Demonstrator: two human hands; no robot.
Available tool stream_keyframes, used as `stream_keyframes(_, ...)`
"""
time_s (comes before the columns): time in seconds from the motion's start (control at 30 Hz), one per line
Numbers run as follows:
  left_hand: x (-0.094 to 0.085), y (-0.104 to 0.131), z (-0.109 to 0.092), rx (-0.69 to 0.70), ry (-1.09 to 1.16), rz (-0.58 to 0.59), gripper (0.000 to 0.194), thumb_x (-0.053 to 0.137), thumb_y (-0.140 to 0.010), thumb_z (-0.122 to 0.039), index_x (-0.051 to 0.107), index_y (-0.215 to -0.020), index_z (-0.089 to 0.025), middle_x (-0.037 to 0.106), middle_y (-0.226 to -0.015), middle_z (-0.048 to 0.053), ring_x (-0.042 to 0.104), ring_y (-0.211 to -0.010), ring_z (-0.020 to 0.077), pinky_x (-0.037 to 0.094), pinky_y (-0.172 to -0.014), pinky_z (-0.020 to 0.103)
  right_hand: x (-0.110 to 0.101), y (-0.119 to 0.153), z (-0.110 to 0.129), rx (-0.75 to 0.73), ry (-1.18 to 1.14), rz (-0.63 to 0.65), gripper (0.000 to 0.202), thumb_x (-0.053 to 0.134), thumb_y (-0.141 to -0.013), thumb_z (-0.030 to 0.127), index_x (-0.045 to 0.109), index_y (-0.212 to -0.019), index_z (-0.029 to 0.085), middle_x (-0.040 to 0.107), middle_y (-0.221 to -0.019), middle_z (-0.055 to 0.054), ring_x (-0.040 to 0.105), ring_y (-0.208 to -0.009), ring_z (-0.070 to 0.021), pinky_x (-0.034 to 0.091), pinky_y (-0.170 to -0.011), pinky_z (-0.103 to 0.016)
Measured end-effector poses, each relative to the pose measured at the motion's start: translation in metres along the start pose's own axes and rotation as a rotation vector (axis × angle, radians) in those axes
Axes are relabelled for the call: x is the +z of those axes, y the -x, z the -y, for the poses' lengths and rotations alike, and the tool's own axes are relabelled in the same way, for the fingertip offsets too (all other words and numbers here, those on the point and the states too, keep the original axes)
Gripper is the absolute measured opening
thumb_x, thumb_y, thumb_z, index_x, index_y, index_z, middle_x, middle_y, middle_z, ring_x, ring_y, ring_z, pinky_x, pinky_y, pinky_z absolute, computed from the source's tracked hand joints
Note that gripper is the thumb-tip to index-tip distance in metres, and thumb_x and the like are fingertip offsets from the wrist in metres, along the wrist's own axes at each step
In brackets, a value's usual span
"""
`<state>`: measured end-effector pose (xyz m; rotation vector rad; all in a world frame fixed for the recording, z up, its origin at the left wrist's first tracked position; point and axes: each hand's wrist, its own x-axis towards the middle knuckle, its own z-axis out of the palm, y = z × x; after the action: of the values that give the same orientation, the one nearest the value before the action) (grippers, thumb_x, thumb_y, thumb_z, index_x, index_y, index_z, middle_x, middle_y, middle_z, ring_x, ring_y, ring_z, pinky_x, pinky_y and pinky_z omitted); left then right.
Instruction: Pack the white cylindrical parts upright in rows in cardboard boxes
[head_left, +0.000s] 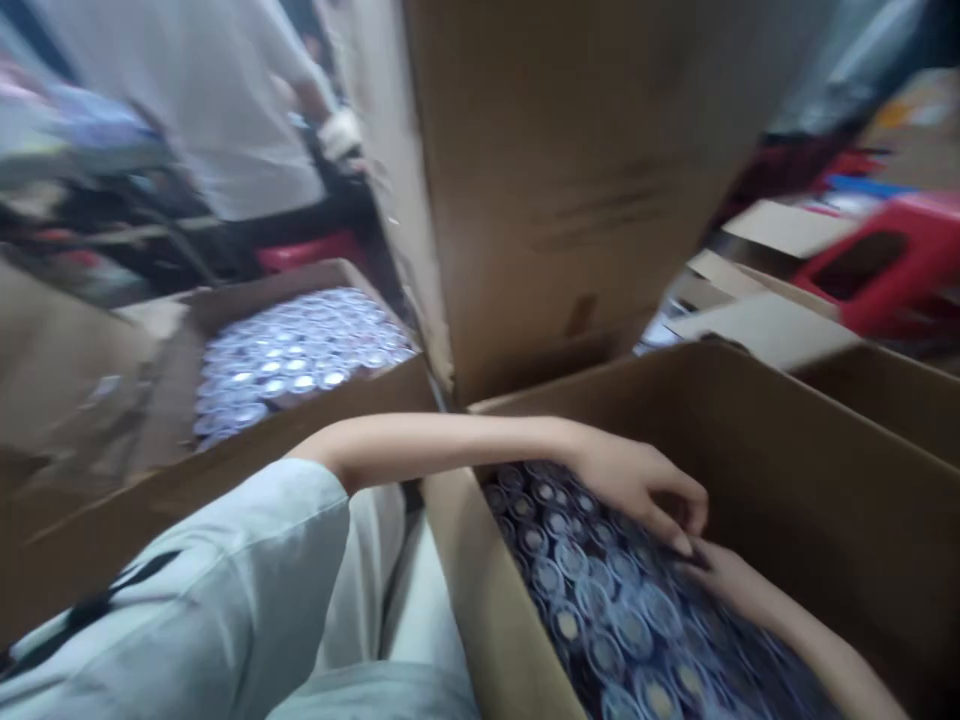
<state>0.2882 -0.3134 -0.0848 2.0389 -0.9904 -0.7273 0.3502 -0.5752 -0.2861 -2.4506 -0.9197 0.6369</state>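
My left hand [649, 490] reaches across into the cardboard box [506, 590] on the right, its fingers curled and pinched together. Coming from the lower right, my right hand [724, 578] meets it, fingertips against fingertips. Whatever lies between the fingers is small, dark and blurred, so I cannot make it out. Below both hands, the box is packed with small round clear-rimmed pieces [592, 600], like little caps or jars, in close rows. Some have pale centres.
A second open carton [161, 400] on the left holds many similar shiny round pieces [292, 350]. A tall cardboard box [570, 190] stands ahead. At right are carton flaps [780, 325] and a red plastic stool [892, 260]. A person in a white top [202, 100] stands at the back left.
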Motion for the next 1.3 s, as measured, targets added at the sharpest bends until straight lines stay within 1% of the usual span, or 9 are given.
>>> stream_keyframes(0.13, -0.021, 0.185, -0.067, -0.274, 0.037, -0.267, 0.014, 0.059, -0.082, -0.027, 0.061, -0.093, -0.017, 0.066, -0.092, 0.003, 0.061, -0.086, 0.0141, 0.046, -0.079, 0.025, -0.039, -0.034, 0.127, -0.161, -0.056, 0.027, 0.047, 0.051, -0.074, 0.060, 0.067, -0.109, 0.032, 0.064, -0.118, -0.008, 0.056, -0.115, -0.0328, 0.042, -0.101, -0.048)
stream_keyframes(0.23, -0.029, 0.305, -0.072, -0.681, -0.148, -0.588, 0.023, 0.054, -0.086, -0.037, 0.062, -0.095, -0.018, 0.066, -0.093, 0.003, 0.059, -0.082, 0.0136, 0.044, -0.075, 0.024, -0.063, -0.039, 0.262, -0.417, -0.093, 0.094, 0.045, 0.049, -0.083, 0.055, 0.064, -0.115, 0.028, 0.062, -0.121, -0.006, 0.056, -0.114, -0.0280, 0.044, -0.101, -0.044)
stream_keyframes(0.4, -0.024, 0.437, 0.018, -1.357, -0.277, -0.762, 0.032, 0.052, -0.082, -0.045, 0.063, -0.092, -0.017, 0.067, -0.087, 0.005, 0.057, -0.074, 0.0154, 0.042, -0.067, 0.024, -0.052, -0.118, 0.449, -0.957, -0.203, 0.173, 0.022, 0.050, -0.089, 0.031, 0.065, -0.104, 0.022, 0.066, -0.106, -0.005, 0.061, -0.097, -0.0189, 0.051, -0.086, -0.034)
stream_keyframes(0.53, 0.016, 0.480, 0.090, -1.545, -0.326, -0.681, 0.034, 0.060, -0.074, -0.040, 0.061, -0.099, -0.017, 0.067, -0.095, 0.008, 0.059, -0.082, 0.0204, 0.044, -0.070, 0.027, 0.013, -0.228, 0.530, -1.086, 0.048, 0.172, 0.031, 0.063, -0.080, 0.020, 0.061, -0.111, 0.019, 0.061, -0.113, -0.008, 0.057, -0.104, -0.0218, 0.046, -0.092, -0.039)
stream_keyframes(0.67, 0.050, 0.481, 0.127, -1.544, -0.426, -0.659, 0.061, 0.069, -0.067, -0.044, 0.052, -0.119, -0.016, 0.056, -0.119, 0.016, 0.055, -0.104, 0.0291, 0.046, -0.082, 0.033, 0.082, -0.302, 0.550, -1.093, 0.620, 0.350, 0.075, 0.083, -0.060, 0.032, 0.052, -0.128, 0.027, 0.041, -0.138, -0.012, 0.042, -0.122, -0.0357, 0.041, -0.095, -0.048)
stream_keyframes(0.77, 0.061, 0.476, 0.143, -1.525, -0.481, -0.700, 0.072, 0.071, -0.065, -0.048, 0.047, -0.125, -0.016, 0.049, -0.125, 0.018, 0.048, -0.113, 0.0338, 0.045, -0.084, 0.038, 0.111, -0.323, 0.539, -1.134, 0.797, 0.312, 0.085, 0.082, -0.059, 0.042, 0.045, -0.135, 0.033, 0.029, -0.146, -0.013, 0.035, -0.125, -0.0408, 0.038, -0.095, -0.055)
stream_keyframes(0.93, 0.073, 0.479, 0.159, -1.437, -0.604, -0.814, 0.061, 0.067, -0.072, -0.044, 0.048, -0.125, -0.019, 0.051, -0.120, 0.014, 0.046, -0.111, 0.0313, 0.042, -0.088, 0.040, 0.123, -0.332, 0.524, -1.196, 0.797, 0.154, 0.074, 0.070, -0.071, 0.054, 0.043, -0.136, 0.033, 0.026, -0.146, -0.016, 0.036, -0.120, -0.0424, 0.039, -0.089, -0.057)
stream_keyframes(1.17, 0.079, 0.480, 0.158, -1.438, -0.555, -0.826, 0.054, 0.061, -0.071, -0.023, 0.050, -0.123, -0.022, 0.051, -0.119, 0.012, 0.046, -0.110, 0.0305, 0.042, -0.087, 0.041, 0.132, -0.320, 0.519, -1.225, 0.742, 0.287, 0.081, 0.067, -0.072, 0.056, 0.037, -0.141, 0.027, 0.025, -0.145, -0.019, 0.043, -0.114, -0.0379, 0.047, -0.083, -0.048)
stream_keyframes(1.3, 0.077, 0.480, 0.155, -1.454, -0.501, -0.814, 0.048, 0.057, -0.069, -0.013, 0.054, -0.117, -0.020, 0.048, -0.124, 0.014, 0.045, -0.113, 0.0319, 0.042, -0.087, 0.041, 0.144, -0.304, 0.524, -1.335, 0.656, 0.319, 0.066, 0.072, -0.070, 0.049, 0.052, -0.129, 0.030, 0.022, -0.151, -0.010, 0.044, -0.117, -0.0355, 0.042, -0.093, -0.049)
